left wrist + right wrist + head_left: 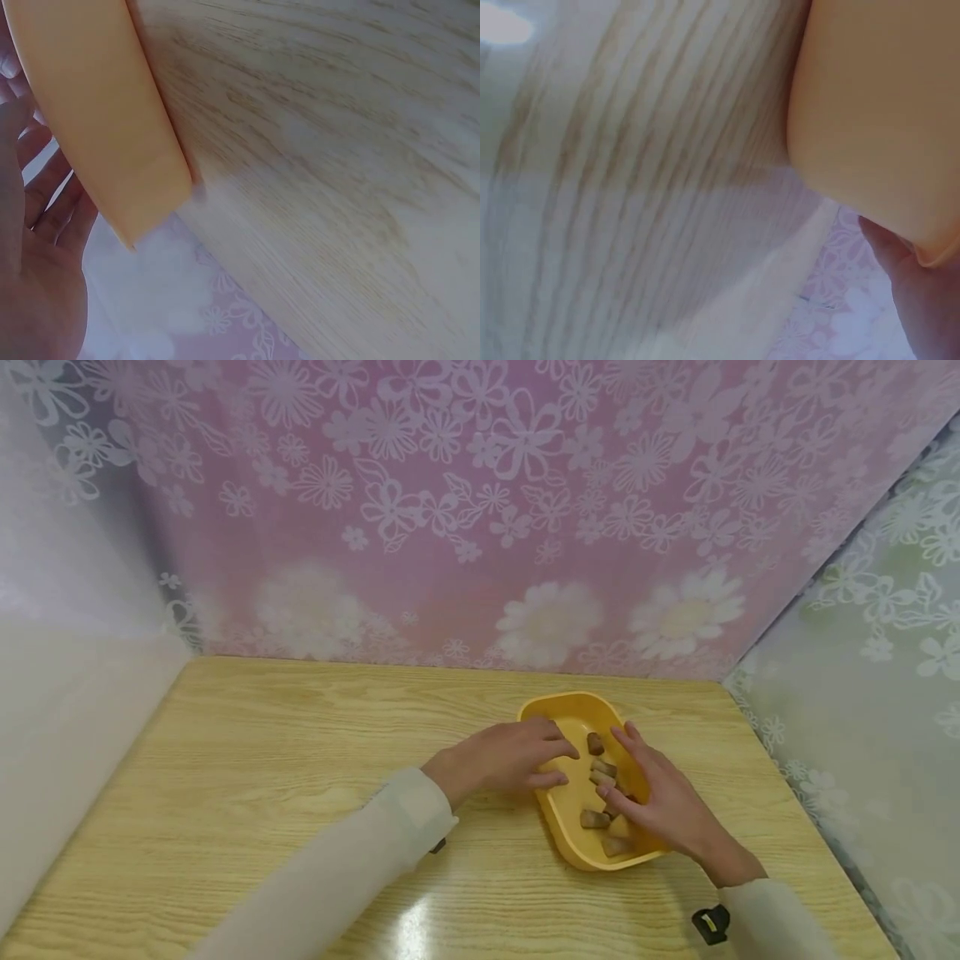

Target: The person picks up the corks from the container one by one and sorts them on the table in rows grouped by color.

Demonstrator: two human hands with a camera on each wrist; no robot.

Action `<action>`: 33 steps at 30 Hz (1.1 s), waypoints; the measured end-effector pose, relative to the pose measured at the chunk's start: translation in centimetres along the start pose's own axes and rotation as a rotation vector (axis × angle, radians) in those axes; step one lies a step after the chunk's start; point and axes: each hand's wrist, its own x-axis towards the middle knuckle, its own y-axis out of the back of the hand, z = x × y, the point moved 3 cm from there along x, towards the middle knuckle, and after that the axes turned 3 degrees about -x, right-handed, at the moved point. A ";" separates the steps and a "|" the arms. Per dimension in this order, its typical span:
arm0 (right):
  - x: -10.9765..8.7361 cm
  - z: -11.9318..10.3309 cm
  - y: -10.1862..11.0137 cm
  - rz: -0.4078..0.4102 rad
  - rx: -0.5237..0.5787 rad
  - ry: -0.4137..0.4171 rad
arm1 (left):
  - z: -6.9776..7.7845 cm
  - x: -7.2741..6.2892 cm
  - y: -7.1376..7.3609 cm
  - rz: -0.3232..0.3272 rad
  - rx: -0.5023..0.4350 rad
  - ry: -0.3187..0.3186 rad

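Observation:
A yellow plastic tub (566, 835) with rounded corners stands on the wood-grain table. Several short, chunky tan and brown pieces (596, 819) lie loose inside it, mostly along the right side. Reaching over the left rim, my left hand (517, 756) has its fingers loosely bent and apart, with nothing between them. My right hand (667, 797) is over the right side of the tub, thumb and fingers spread above the pieces and partly covering them. In both wrist views the tub's outer wall (105, 112) shows close beside the hand; the pieces are hidden there.
The wood-grain table (300, 777) extends to the left and front of the tub. A pink floral curtain (450, 527) rises at the table's back edge, with a pale floral sheet (885, 693) on the right and a whitish one (75, 652) on the left.

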 end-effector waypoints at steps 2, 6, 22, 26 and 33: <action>-0.1 0.2 0.1 0.011 0.007 -0.003 | 0.1 0.3 -0.3 -0.011 0.003 -0.010; -0.5 0.8 0.1 0.032 0.026 0.007 | 0.5 0.8 -0.5 -0.038 -0.019 -0.010; -1.3 2.8 -0.5 0.070 0.102 0.108 | 1.9 3.2 -0.9 -0.151 -0.083 -0.068; -1.5 2.9 -0.6 0.056 0.115 0.129 | 2.4 4.2 -1.4 -0.173 -0.121 -0.079; -1.5 3.3 -0.7 0.031 0.152 0.133 | 3.2 5.2 -2.2 -0.233 -0.171 -0.071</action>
